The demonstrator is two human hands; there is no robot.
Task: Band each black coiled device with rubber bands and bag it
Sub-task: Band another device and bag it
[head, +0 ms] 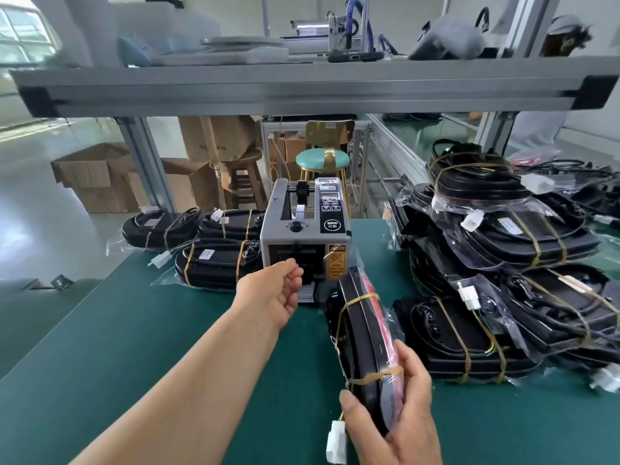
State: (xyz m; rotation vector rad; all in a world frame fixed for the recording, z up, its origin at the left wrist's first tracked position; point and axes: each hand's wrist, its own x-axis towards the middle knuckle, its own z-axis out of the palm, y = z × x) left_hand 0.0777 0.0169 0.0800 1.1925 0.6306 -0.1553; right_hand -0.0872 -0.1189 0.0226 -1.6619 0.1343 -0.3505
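R hand (399, 414) clamps 1 bagged device (362, 330) w/ 2 rubber bands (375, 375) — L hand (275, 293) fingers loosely curled, empty, at 1 tape dispenser (302, 236).

Bright, even daylight enters from the window (20, 38) at far left, paling the floor (50, 182). Soft glare sits on the clear bags (543, 209) (shadows are faint); the shelf (302, 85) bows and blurs at the edges.

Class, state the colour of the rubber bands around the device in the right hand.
Yellowish rubber bands on the device; head view.
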